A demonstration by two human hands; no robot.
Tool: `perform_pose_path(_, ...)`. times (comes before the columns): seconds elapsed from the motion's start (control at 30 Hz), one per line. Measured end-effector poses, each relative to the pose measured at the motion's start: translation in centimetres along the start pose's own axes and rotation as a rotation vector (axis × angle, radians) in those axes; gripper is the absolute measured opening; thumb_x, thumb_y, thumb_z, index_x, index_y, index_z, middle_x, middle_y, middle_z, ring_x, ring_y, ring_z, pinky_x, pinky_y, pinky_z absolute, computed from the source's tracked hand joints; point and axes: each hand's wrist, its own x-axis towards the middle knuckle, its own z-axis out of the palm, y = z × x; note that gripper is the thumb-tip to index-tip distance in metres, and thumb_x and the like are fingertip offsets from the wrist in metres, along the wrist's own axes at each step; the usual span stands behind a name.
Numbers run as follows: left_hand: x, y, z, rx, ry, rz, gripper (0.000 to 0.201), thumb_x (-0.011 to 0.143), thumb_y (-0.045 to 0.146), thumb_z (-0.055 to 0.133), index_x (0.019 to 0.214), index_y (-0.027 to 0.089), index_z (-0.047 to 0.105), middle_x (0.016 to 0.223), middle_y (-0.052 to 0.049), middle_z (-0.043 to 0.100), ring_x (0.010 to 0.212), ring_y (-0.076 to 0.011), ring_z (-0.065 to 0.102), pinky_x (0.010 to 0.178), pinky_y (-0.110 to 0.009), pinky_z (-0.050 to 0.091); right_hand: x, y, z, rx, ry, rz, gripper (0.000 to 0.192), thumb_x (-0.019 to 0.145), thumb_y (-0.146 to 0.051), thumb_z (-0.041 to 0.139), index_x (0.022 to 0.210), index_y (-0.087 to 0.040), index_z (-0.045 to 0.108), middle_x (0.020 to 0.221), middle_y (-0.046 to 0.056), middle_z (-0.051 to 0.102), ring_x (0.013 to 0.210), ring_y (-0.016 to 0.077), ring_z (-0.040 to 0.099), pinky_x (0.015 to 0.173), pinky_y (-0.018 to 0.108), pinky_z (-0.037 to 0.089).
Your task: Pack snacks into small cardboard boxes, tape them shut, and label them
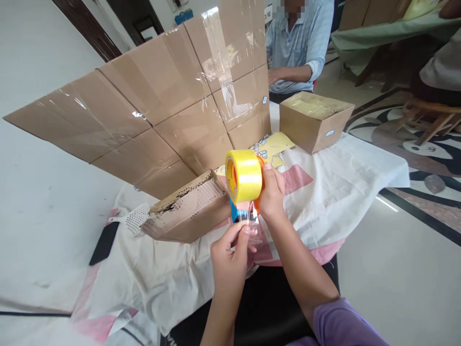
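My right hand (272, 192) grips an orange-and-blue tape dispenser (260, 166) that carries a wide roll of yellowish packing tape (249, 176). A clear strip of tape (248, 211) hangs down from the roll. Below it, my left hand (232, 245) pinches the strip's loose end between thumb and fingers. Just left of the hands lies a small cardboard box (190, 216) with a corrugated, partly torn upper side. Behind it rises a stack of taped cardboard boxes (173, 105).
A closed carton (313, 120) and a yellow sheet with small white labels (277, 144) lie on the cloth-covered table (345, 178). A white fly swatter (135, 218) and a black flat object (103, 242) rest at the left. Across the table sits a person in a light blue shirt (298, 43).
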Motion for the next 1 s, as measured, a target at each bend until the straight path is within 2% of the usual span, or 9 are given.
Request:
perform_pose_path(0.13, -0.3, 0.5, 0.2, 0.074, 0.019, 0.005, 0.03, 0.093, 0.044, 0.064, 0.099, 0.02, 0.08, 0.066, -0.001, 0.073, 0.054, -0.0153, 0.068, 0.054, -0.023, 0.054, 0.1, 0.5, 0.0, 0.014, 0.128, 0.067, 0.044, 0.096, -0.058, 0.057, 0.071, -0.022, 0.056, 0.07, -0.001, 0.052, 0.065, 0.0149, 0.05, 0.058, 0.028, 0.046)
perform_pose_path(0.23, -0.6, 0.7, 0.2, 0.086, 0.027, 0.003, 0.03, 0.093, 0.044, 0.064, 0.099, 0.02, 0.08, 0.067, -0.002, 0.073, 0.053, -0.0155, 0.067, 0.051, -0.022, 0.053, 0.1, 0.4, 0.3, -0.019, 0.212, 0.094, 0.041, 0.094, -0.058, 0.059, 0.076, -0.021, 0.059, 0.076, 0.001, 0.057, 0.072, 0.0162, 0.055, 0.063, 0.029, 0.05)
perform_pose_path(0.37, -1.2, 0.1, 0.3, 0.107, -0.009, 0.012, 0.029, 0.094, 0.043, 0.062, 0.098, 0.02, 0.08, 0.066, -0.002, 0.073, 0.051, -0.015, 0.065, 0.052, -0.023, 0.054, 0.8, 0.0, 0.2, -0.016, 0.199, 0.063, 0.041, 0.093, -0.059, 0.056, 0.076, -0.022, 0.058, 0.075, 0.001, 0.058, 0.072, 0.0169, 0.057, 0.062, 0.029, 0.052)
perform_pose_path(0.5, -1.7, -0.8, 0.7, 0.121, -0.085, 0.016, 0.028, 0.096, 0.042, 0.059, 0.094, 0.021, 0.079, 0.068, -0.002, 0.074, 0.049, -0.0142, 0.063, 0.054, -0.024, 0.055, 2.1, -0.2, -0.8, 0.02, 0.261, 0.035, 0.042, 0.09, -0.059, 0.061, 0.071, -0.023, 0.052, 0.07, 0.0, 0.053, 0.071, 0.0171, 0.058, 0.061, 0.029, 0.052)
perform_pose_path(0.67, -1.8, -0.9, 0.9, 0.168, -0.094, 0.005, 0.029, 0.096, 0.042, 0.058, 0.094, 0.022, 0.08, 0.058, 0.0, 0.068, 0.052, -0.0152, 0.063, 0.055, -0.024, 0.053, 2.7, 0.1, -1.4, 0.102, 0.304, 0.087, 0.041, 0.086, -0.055, 0.066, 0.068, -0.023, 0.049, 0.071, -0.001, 0.052, 0.067, 0.0156, 0.056, 0.061, 0.029, 0.051)
perform_pose_path(0.77, -1.6, -0.9, 0.7, 0.185, -0.074, 0.007, 0.028, 0.096, 0.041, 0.058, 0.092, 0.023, 0.08, 0.066, -0.001, 0.073, 0.053, -0.0147, 0.064, 0.055, -0.024, 0.052, 2.3, 0.1, -1.2, 0.143, 0.253, 0.086, 0.043, 0.091, -0.06, 0.059, 0.071, -0.023, 0.051, 0.07, 0.0, 0.052, 0.066, 0.0163, 0.056, 0.059, 0.03, 0.05)
perform_pose_path(0.83, -1.4, -1.0, 0.7, 0.173, -0.067, 0.013, 0.028, 0.096, 0.041, 0.058, 0.094, 0.022, 0.08, 0.073, -0.002, 0.076, 0.053, -0.0143, 0.065, 0.055, -0.024, 0.052, 2.0, -0.1, -1.1, 0.15, 0.16, 0.044, 0.046, 0.092, -0.066, 0.055, 0.077, -0.023, 0.056, 0.071, 0.001, 0.055, 0.065, 0.0174, 0.058, 0.057, 0.031, 0.05)
perform_pose_path(0.93, -1.2, -1.2, 0.9, 0.166, -0.068, 0.031, 0.028, 0.096, 0.041, 0.059, 0.098, 0.023, 0.08, 0.073, -0.003, 0.076, 0.055, -0.015, 0.066, 0.058, -0.025, 0.055, 1.8, -0.8, -1.3, 0.101, 0.035, -0.036, 0.048, 0.079, -0.068, 0.072, 0.088, -0.022, 0.063, 0.079, 0.003, 0.064, 0.071, 0.0193, 0.063, 0.063, 0.032, 0.055)
perform_pose_path(1.0, -1.2, -1.3, 1.2, 0.162, -0.079, 0.034, 0.029, 0.096, 0.041, 0.058, 0.098, 0.023, 0.08, 0.066, -0.002, 0.074, 0.054, -0.0154, 0.066, 0.058, -0.025, 0.056, 1.8, -1.3, -1.6, 0.07, 0.013, -0.051, 0.055, 0.067, -0.066, 0.083, 0.094, -0.022, 0.065, 0.085, 0.004, 0.068, 0.075, 0.02, 0.065, 0.067, 0.033, 0.057)
